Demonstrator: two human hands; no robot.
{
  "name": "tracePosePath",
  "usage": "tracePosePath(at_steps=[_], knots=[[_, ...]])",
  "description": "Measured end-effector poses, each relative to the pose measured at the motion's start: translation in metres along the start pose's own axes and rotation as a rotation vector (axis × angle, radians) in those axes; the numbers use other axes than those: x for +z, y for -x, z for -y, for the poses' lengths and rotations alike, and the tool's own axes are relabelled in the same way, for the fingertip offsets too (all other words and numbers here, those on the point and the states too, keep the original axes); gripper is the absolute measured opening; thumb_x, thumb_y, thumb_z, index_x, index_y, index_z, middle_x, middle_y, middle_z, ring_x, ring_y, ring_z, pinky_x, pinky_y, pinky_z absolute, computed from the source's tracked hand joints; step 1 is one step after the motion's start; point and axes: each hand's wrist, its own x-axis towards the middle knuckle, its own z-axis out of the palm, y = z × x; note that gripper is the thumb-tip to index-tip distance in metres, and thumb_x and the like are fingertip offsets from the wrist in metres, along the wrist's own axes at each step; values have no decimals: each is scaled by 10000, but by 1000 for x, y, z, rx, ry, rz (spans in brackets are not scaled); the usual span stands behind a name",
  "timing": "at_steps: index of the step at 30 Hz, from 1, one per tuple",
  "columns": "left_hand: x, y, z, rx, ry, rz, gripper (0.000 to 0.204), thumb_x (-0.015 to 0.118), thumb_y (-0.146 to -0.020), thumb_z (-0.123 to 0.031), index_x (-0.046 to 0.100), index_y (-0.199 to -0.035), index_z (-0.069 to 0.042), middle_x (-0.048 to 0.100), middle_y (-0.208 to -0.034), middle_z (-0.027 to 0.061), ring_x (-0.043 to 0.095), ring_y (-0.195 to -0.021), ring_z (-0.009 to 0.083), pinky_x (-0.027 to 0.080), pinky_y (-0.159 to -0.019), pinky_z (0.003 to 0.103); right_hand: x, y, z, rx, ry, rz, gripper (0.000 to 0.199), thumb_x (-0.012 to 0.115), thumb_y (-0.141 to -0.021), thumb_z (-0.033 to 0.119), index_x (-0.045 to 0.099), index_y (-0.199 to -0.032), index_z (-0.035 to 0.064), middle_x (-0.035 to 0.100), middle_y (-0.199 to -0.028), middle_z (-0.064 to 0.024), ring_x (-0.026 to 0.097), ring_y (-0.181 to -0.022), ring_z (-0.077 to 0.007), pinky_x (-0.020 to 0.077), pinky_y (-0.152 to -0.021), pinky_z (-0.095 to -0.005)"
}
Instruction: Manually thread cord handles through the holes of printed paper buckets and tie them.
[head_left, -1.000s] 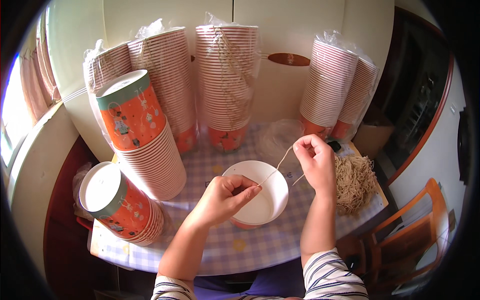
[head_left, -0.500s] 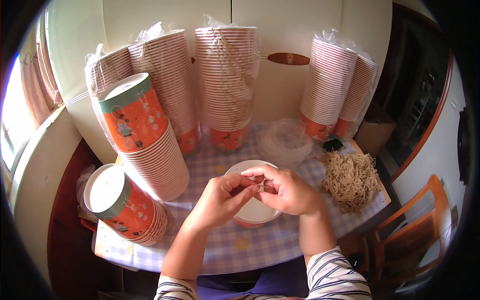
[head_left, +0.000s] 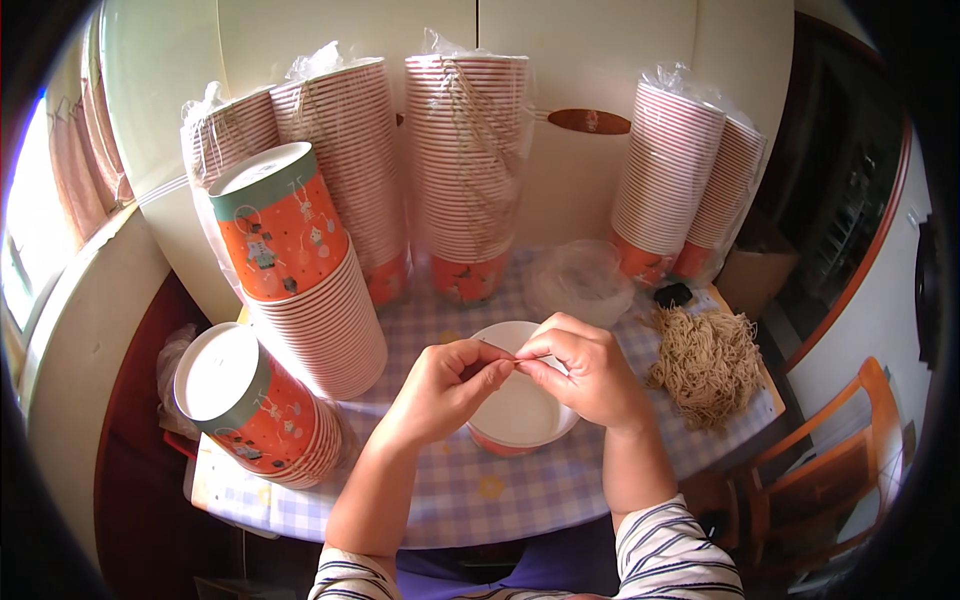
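Observation:
Over a white-lined paper bucket [head_left: 522, 412] my two hands meet, fingertips pinched together. The bucket stands upright on the table with its mouth up and an orange outside low on its front. My left hand [head_left: 450, 390] is closed, thumb against forefinger. Facing it, my right hand [head_left: 585, 375] pinches at the same spot, its fingers covering part of the bucket's rim. What lies between the fingertips is too small to make out. To the right of my right hand, a heap of beige cords [head_left: 706, 368] rests on the table.
Upside-down orange buckets form a tall stack [head_left: 315, 320] and a short stack [head_left: 270, 420] at left. Bagged bucket stacks [head_left: 468, 150] line the back, more [head_left: 665, 170] at back right. A crumpled clear bag [head_left: 578, 282] lies behind the bucket. A wooden chair [head_left: 830, 460] stands right of the checked tablecloth [head_left: 440, 510].
My fingertips have drawn closer together, still pinched above the bucket. The whole view has shifted slightly, and the bucket shows a little further right relative to my hands.

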Motion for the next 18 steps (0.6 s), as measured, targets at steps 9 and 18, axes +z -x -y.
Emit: tracePosePath(at_steps=[9, 18], knots=[[3, -1, 0, 18, -23, -15, 193, 622, -897, -134, 650, -932, 54, 656, -779, 41, 574, -722, 56, 483, -637, 226, -1, 1, -1, -21, 13, 20, 127, 692, -756, -12, 611, -847, 21, 595, -828, -86, 621, -694, -244, 500, -594, -331], [4, 4, -5, 75, -148, -69, 146, 650, -853, -100, 657, -904, 37, 639, -763, 57, 578, -674, 82, 478, -605, 238, 1, 2, -1, -43, 23, 8, 122, 683, -760, -13, 604, -844, 27, 580, -820, -83, 607, -668, -251, 488, -578, -341]])
